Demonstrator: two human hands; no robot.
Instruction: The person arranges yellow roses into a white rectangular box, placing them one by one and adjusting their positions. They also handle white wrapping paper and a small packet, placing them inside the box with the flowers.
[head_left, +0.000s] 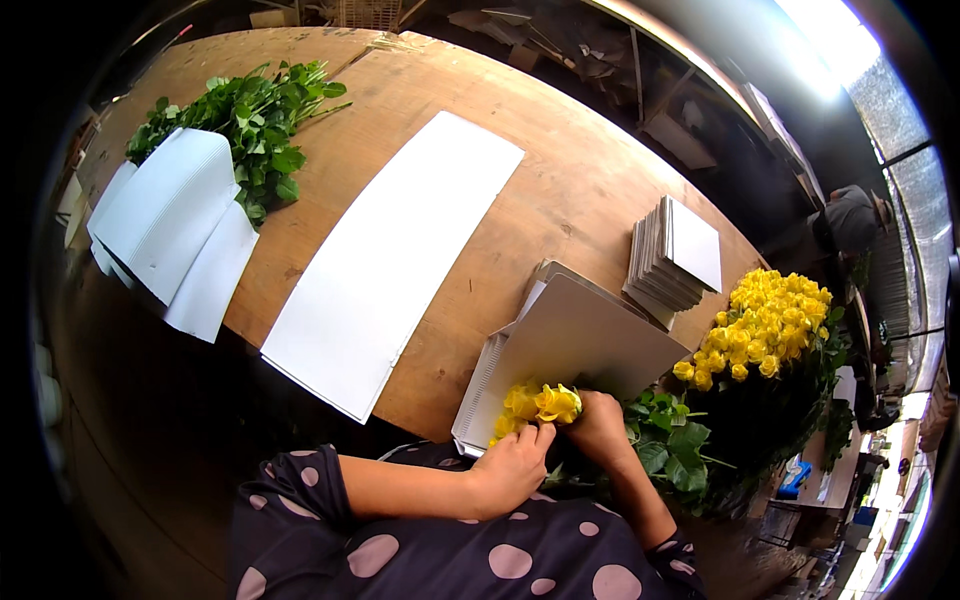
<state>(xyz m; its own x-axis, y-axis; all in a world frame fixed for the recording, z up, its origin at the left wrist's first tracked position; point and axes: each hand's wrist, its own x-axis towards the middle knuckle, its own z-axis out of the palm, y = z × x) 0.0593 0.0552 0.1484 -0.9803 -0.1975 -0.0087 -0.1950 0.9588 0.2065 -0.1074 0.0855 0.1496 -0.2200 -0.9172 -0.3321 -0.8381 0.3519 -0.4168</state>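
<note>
At the table's near edge a few yellow roses [538, 403] lie against a white cardboard sheet standing in an angled holder [600, 335]. My left hand [513, 466] reaches in from the left, its fingers bent and pressed on the lower blooms. On the other side, my right hand [598, 424] is closed at a rose just beside its head; the stem is hidden by the hand. Green rose leaves [672, 440] spread out to the right of my right wrist.
A long white cardboard sheet [395, 260] lies across the wooden table [565, 190]. Small cards are stacked [676, 255] behind the holder. Many yellow roses [765, 325] stand at right. Leafy stems [245, 125] and folded white cardboard [175, 215] occupy the far left. A person [850, 218] is in the background.
</note>
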